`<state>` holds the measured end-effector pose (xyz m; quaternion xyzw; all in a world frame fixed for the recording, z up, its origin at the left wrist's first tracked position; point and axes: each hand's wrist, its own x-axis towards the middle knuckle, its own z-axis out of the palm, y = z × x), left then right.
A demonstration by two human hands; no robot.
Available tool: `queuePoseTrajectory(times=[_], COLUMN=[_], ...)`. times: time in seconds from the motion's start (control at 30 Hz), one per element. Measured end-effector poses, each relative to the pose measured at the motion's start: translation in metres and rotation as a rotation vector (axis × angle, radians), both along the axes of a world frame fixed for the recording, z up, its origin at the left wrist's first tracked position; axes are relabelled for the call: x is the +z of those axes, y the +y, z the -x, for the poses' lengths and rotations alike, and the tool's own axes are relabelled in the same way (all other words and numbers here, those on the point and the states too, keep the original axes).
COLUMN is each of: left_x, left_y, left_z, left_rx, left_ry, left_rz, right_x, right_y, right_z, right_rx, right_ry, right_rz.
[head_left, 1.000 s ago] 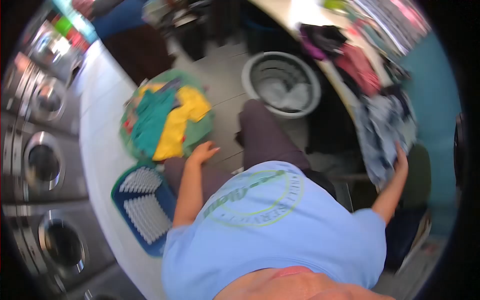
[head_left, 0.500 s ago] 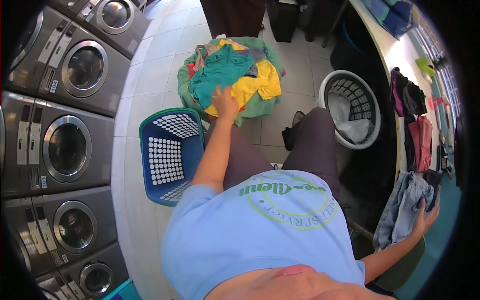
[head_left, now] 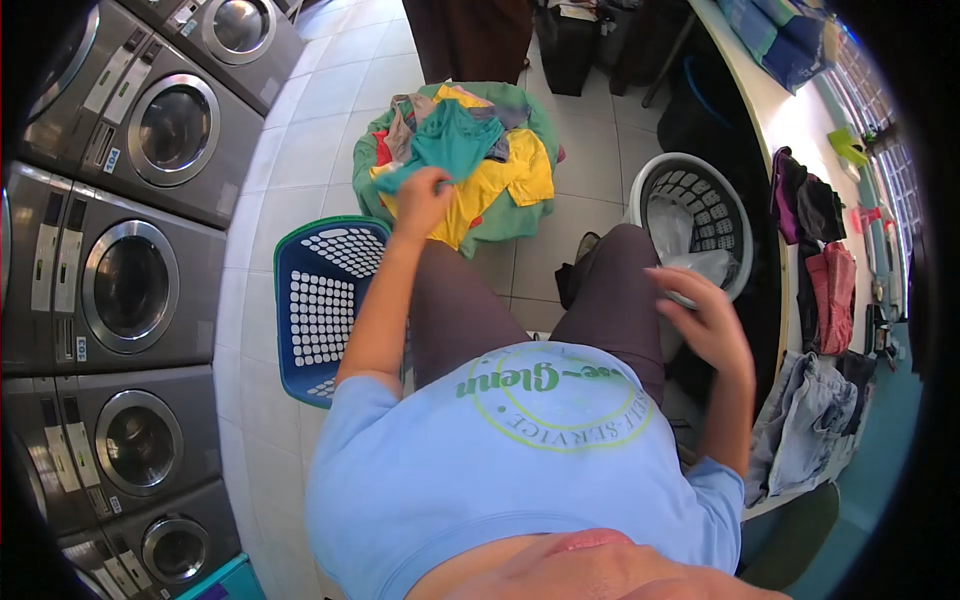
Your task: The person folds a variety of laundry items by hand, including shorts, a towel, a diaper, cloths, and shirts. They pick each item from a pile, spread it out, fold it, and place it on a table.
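The teal garment (head_left: 450, 135) tops the yellow clothes (head_left: 525, 165), its near edge pinched in your left hand (head_left: 425, 205), likely to leave those beneath undisturbed; your right hand (head_left: 708, 322) (empty, fingers loosely spread) hovers near the grey basket (head_left: 690, 180).

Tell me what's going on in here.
A person in a blue shirt is handling laundry among rows of front-loading machines. Their left hand pinches the near edge of a teal garment, which lies on a heap with a yellow garment. Their right hand is open and empty, by the right knee near a round grey basket. A blue basket stands on their left; denim clothes lie on the counter to their right.
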<state>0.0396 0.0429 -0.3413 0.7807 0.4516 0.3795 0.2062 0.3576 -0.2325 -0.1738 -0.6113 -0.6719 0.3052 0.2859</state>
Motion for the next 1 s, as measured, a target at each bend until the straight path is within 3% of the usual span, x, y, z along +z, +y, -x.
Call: queuePoseTrajectory(times=[0.1,0.2,0.23,0.3,0.37,0.5,0.63,0.73,0.83,0.87,1.0], left_x=[0.055,0.064,0.059,0.059,0.063,0.066,0.065,0.071,0.064,0.061,0.057], left_y=[-0.066,-0.109,-0.117,-0.120,-0.120,-0.119,-0.117,-0.114,-0.102,-0.100,-0.094], left_z=[-0.053,-0.075,-0.079,-0.080,-0.069,-0.054,-0.056,-0.057,-0.052,-0.054,-0.051], left_rx=[-0.233,-0.338,-0.326,-0.372,-0.480,-0.405,-0.403,-0.312,-0.259,-0.288,-0.350], left_ry=[-0.119,-0.321,-0.435,-0.676,-0.928,-0.810,-0.423,-0.413,-0.631,-0.695,-0.830], left_rz=[0.091,0.288,0.364,0.508,0.655,0.708,0.154,0.217,0.659,0.685,0.864], right_x=[-0.060,-0.130,-0.124,-0.135,-0.130,-0.117,-0.106,-0.108,-0.099,-0.095,-0.084], right_y=[0.054,0.095,0.097,0.101,0.100,0.098,0.094,0.096,0.100,0.103,0.104], right_z=[0.064,0.108,0.117,0.124,0.127,0.123,0.115,0.109,0.092,0.089,0.067], right_rx=[-0.017,-0.142,-0.264,-0.331,-0.345,-0.328,-0.333,-0.294,-0.259,-0.287,-0.186], right_ry=[0.306,0.413,0.345,0.432,0.694,1.007,0.846,1.106,1.388,1.466,1.496], right_rz=[0.046,-0.108,-0.032,-0.163,-0.204,-0.043,0.108,0.089,0.186,0.223,0.468])
